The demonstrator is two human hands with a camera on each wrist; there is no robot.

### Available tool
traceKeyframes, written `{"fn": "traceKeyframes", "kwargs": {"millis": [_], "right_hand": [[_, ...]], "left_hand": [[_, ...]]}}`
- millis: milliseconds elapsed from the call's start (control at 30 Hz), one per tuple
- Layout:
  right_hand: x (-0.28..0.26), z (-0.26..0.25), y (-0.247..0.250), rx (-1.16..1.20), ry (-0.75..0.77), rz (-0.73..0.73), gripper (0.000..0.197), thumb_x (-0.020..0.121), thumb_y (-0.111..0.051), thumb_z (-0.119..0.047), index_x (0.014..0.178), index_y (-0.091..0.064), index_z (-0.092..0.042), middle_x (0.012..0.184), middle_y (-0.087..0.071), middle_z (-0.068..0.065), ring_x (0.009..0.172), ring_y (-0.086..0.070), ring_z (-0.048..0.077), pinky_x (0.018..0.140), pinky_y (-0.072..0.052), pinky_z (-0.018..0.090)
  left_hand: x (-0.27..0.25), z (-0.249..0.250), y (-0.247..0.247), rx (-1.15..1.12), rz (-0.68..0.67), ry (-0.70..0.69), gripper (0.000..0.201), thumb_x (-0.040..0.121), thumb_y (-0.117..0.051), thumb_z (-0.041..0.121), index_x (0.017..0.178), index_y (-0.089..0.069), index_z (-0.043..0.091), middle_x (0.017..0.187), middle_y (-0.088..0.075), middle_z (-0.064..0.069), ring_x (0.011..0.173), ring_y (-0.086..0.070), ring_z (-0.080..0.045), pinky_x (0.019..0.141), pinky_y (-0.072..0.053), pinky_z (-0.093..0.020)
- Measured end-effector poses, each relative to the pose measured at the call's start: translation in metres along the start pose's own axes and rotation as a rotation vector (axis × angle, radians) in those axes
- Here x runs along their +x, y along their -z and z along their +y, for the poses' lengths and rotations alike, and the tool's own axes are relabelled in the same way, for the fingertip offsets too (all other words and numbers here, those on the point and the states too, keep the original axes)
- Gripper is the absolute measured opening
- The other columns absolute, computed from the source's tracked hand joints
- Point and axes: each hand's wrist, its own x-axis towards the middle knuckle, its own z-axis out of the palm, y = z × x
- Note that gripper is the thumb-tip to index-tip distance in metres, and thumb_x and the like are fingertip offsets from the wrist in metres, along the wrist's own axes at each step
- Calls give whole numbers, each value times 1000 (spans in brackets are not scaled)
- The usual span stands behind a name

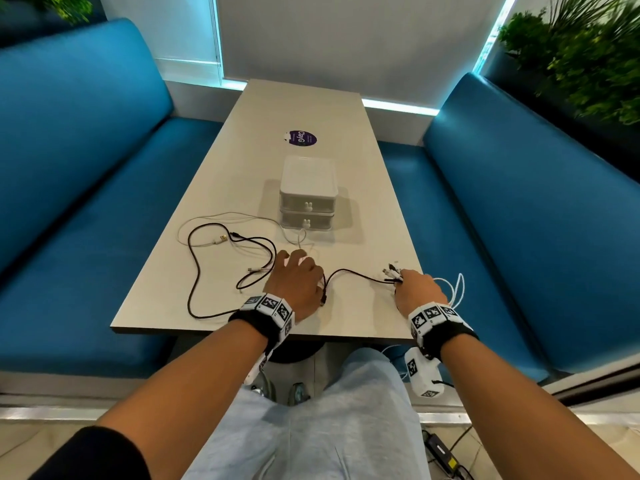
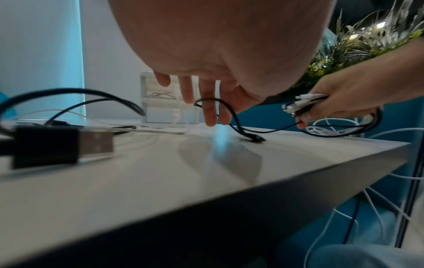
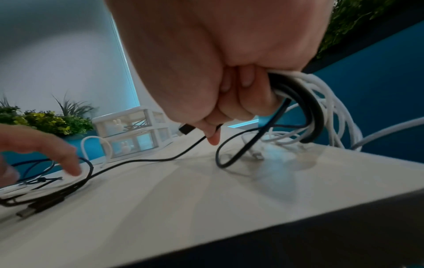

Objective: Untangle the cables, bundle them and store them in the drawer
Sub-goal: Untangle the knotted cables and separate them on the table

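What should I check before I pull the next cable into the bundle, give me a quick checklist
1. Right hand grips the gathered cable bundle firmly: ok.
2. Left hand free to grab: ok, its fingers are spread above the table, holding nothing.
3. Black cable between the hands lies slack: ok.
4. Loose cables on the table untangled: not ok, the black loops and the white cable still cross.
5. Drawers of the drawer unit open for storing: not ok, both shut.
6. Bundle loops kept on the table: not ok, white loops hang past the edge.
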Motion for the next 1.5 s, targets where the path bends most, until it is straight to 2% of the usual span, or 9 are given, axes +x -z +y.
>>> {"fn": "traceKeyframes", "kwargs": {"millis": [133,367,500,667,867,1000,1133,1233,1500], "right_hand": [[-2,-2,0,37,53,-4,17,97,-42,-21,100,-59,-20,85,-59,6,77,-58,29,65,-44,33],[-13,-2,-4,159,326,-114,33,99,-48,-23,130,-57,-16,123,-63,15,112,-57,34,88,-44,34],[-11,2,-3,186,296,-100,26,99,-50,-24,120,-61,-17,111,-68,15,101,-60,35,80,-47,35],[-6,-8,-9,220,191,42,21,99,-45,-32,106,-58,-16,99,-67,16,93,-61,39,69,-45,36],[-19,-35,-5,470,310,204,22,99,-49,-29,109,-61,-13,89,-70,17,81,-63,40,67,-50,40],[-24,-44,-18,333,454,-23,22,98,-50,-27,111,-63,-15,96,-70,15,89,-63,36,69,-44,34],[-22,-42,-23,300,409,-50,23,97,-51,-33,109,-65,-19,97,-71,13,92,-63,35,74,-48,36],[-17,-30,-16,174,313,-34,25,97,-50,-34,114,-63,-21,97,-69,15,89,-64,36,77,-54,42],[-3,-2,-4,36,71,39,23,99,-42,-30,108,-60,-18,101,-66,12,90,-64,33,68,-44,34]], "left_hand": [[2,16,-2,-15,-9,-35,49,82,-50,18,131,-45,15,127,-54,-5,127,-39,-26,107,-23,-43],[9,21,-7,-1,-66,95,46,96,-41,41,135,-43,15,126,-54,-9,117,-47,-32,102,-27,-48],[10,11,-12,1,-113,63,22,100,-43,25,118,-51,19,119,-52,-8,113,-47,-31,97,-30,-46],[8,18,-9,32,-138,-52,22,98,-41,14,119,-47,17,109,-56,-9,107,-49,-32,95,-30,-44],[7,26,3,-2,-211,-72,36,86,-38,1,117,-39,19,64,-49,0,64,-51,-30,106,-28,-46],[12,32,15,-9,-186,-95,38,91,-35,4,125,-42,20,87,-68,-5,84,-62,-32,101,-29,-44],[10,31,17,-103,-139,-78,16,104,-33,23,114,-45,18,86,-69,-7,79,-59,-34,98,-33,-43],[9,17,16,-103,-152,-63,27,106,-30,37,105,-50,18,83,-69,-8,76,-56,-33,97,-31,-41],[14,8,24,-141,-141,-110,27,106,-28,27,107,-55,25,94,-71,-2,82,-56,-27,91,-22,-37]]}}
